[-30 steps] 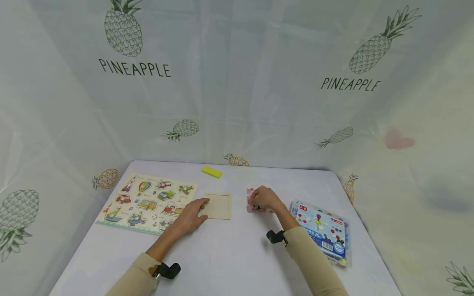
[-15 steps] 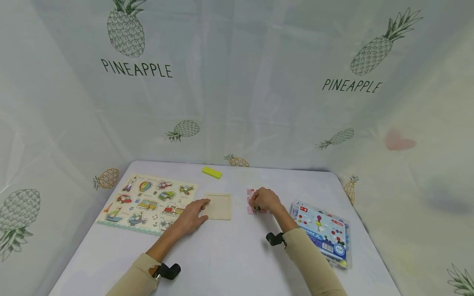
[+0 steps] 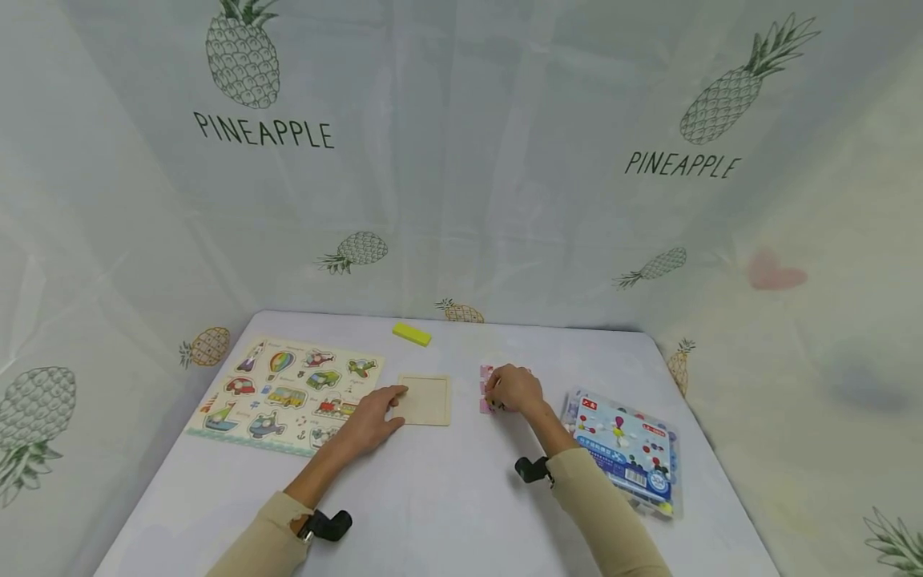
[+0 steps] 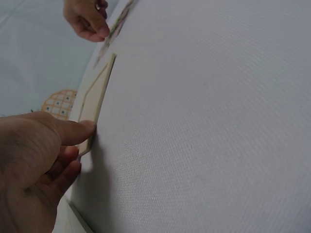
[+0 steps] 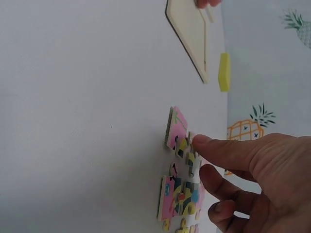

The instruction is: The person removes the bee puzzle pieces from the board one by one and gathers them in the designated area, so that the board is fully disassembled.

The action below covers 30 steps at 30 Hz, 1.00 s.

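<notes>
My left hand [image 3: 371, 421] rests at the left edge of a shallow square wooden puzzle frame [image 3: 425, 401]. Its thumb and fingertips touch the frame, as the left wrist view also shows. Further right, my right hand [image 3: 515, 388] reaches down over a pink picture puzzle [image 3: 486, 375], covering much of it. In the right wrist view, thumb and index finger pinch a small jigsaw piece [image 5: 191, 160] with yellow and dark blue print. Other pink jigsaw pieces [image 5: 167, 196] lie just below it, with gaps between them. The hand hides part of the piece it pinches.
A vehicle puzzle board [image 3: 288, 397] lies left, partly under the left forearm. A yellow block [image 3: 412, 334] lies near the back edge. On the right, a clear plastic box with a blue label [image 3: 627, 449] sits beside the right forearm. A pineapple-print curtain [image 3: 461, 160] stands behind the table.
The right hand shifts slightly over the pink puzzle, and less of the print at its lower right shows now. The left hand and the wooden frame stay in place.
</notes>
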Tool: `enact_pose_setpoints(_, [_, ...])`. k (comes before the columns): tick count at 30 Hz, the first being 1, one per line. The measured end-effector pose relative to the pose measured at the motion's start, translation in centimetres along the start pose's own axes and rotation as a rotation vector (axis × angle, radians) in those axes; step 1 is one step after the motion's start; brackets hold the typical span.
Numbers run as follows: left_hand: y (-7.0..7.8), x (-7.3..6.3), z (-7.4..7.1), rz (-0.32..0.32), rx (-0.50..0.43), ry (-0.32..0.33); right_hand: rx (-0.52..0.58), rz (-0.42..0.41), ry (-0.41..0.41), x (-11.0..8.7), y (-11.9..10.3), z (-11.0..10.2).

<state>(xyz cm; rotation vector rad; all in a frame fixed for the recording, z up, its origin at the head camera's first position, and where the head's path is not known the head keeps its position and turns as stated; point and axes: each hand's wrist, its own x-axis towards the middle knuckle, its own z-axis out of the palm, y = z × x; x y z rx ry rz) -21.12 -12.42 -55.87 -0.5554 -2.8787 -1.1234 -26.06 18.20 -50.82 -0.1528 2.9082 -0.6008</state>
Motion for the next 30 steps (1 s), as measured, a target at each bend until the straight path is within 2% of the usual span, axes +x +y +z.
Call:
enact_pose_setpoints(12, [-0.6,0.7,-0.5,-0.059,-0.035,-0.026,0.045,0.012,0.035,-0.3,0.3,-0.8])
enact_pose_setpoints(21, [-1.0,0.8,-0.5,-0.051,-0.029,-0.037,0.065,0.008,0.007,-0.3,0.6,-0.6])
enact_pose_setpoints(30, [-1.6,0.9,-1.0,-0.024,-0.098,-0.023,0.109,0.005,0.018,-0.5,0.6,-1.0])
